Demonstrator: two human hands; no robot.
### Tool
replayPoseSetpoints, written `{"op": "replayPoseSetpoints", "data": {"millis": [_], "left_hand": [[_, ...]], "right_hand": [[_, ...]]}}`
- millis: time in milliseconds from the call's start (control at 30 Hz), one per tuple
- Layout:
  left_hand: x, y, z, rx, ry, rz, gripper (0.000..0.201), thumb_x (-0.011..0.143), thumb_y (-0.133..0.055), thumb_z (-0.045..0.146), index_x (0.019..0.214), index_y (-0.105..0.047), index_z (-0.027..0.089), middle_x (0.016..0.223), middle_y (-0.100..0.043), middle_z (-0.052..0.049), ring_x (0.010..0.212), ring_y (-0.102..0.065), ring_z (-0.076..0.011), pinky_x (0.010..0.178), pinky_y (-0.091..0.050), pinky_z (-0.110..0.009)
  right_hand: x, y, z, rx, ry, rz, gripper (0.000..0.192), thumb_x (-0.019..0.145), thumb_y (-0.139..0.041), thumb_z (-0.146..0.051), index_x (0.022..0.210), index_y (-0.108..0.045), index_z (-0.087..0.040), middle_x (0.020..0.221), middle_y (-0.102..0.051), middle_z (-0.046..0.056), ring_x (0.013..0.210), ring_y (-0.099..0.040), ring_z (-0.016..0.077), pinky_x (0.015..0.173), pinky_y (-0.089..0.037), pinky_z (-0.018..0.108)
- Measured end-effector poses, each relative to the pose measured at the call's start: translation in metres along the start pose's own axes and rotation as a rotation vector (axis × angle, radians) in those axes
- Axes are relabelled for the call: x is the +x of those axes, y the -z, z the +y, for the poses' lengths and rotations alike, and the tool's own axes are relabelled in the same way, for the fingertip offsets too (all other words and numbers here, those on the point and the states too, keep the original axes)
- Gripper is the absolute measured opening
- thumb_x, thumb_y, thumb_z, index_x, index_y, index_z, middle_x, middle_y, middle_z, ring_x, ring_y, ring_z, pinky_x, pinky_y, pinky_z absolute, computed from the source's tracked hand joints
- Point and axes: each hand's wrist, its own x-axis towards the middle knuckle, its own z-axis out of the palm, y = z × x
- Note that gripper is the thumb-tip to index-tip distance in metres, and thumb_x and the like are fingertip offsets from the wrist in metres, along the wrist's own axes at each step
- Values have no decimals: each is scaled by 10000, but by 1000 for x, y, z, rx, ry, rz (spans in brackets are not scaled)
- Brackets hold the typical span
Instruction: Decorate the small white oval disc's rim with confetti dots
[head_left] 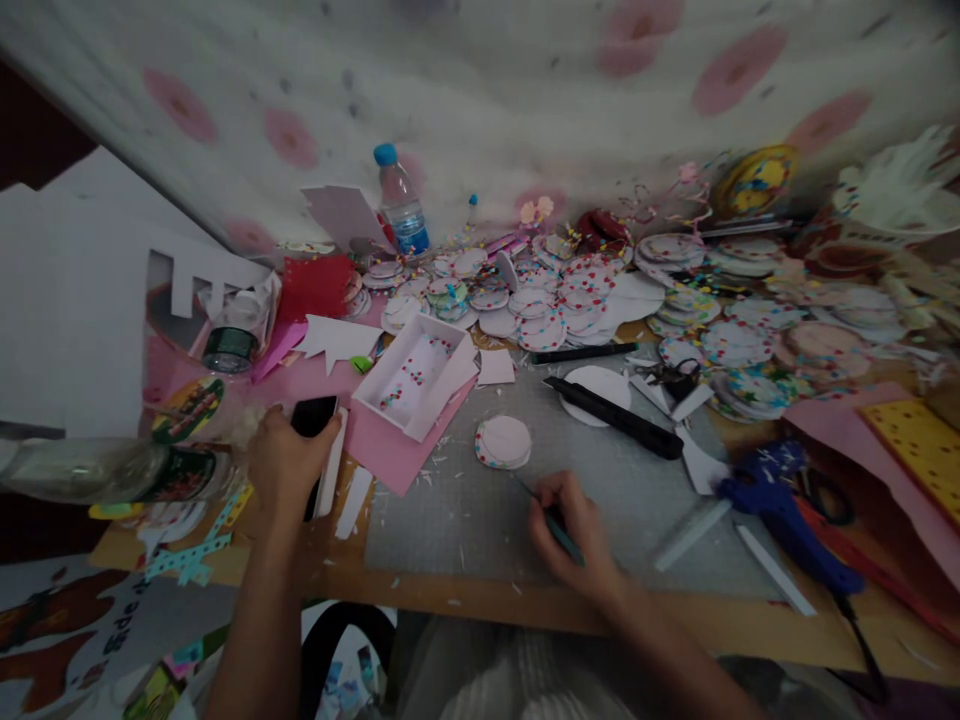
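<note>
My left hand point(289, 462) grips a black phone point(313, 418) at the left edge of the grey cutting mat point(465, 510). My right hand point(571, 535) rests on the mat and holds a thin teal craft knife point(553, 520), its tip pointing up and left. A small stack of round white discs with dotted rims point(503, 442) lies on the mat just beyond the knife tip. A shallow white box point(416, 375) sits on pink paper point(390, 450) between the phone and the discs.
Several dotted paper discs point(592, 295) cover the back of the table. A black cutter point(615, 418), a blue glue gun point(780, 510), a water bottle point(401, 205) and a dark jar point(231, 345) stand around. A clear bottle point(97, 470) lies at left.
</note>
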Motion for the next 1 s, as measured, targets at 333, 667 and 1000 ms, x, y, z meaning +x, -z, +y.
{"op": "replayPoseSetpoints", "data": {"millis": [333, 667, 1000], "left_hand": [[0, -2, 0, 3, 7, -7, 871, 692, -603, 648, 1287, -491, 23, 1149, -631, -278, 1081, -595, -441, 870, -477, -523], [-1, 1, 2, 2, 32, -14, 858, 675, -614, 640, 1277, -501, 39, 1155, -630, -273, 1067, -593, -460, 827, -489, -523], [-1, -3, 1, 1, 13, 12, 856, 682, -619, 627, 1268, -501, 13, 1163, -622, -277, 1091, -585, -446, 880, -478, -510]], "right_hand": [[1, 1, -1, 16, -6, -16, 157, 841, -491, -143, 856, -371, -243, 665, -496, -55, 518, -469, 100, 486, -358, 223], [2, 0, -2, 6, -10, -15, 161, 828, -491, -140, 852, -371, -243, 657, -506, -51, 506, -463, 99, 479, -359, 220], [2, 0, -2, 9, -17, -34, 170, 840, -491, -147, 863, -355, -247, 683, -515, -44, 535, -494, 108, 494, -373, 227]]}}
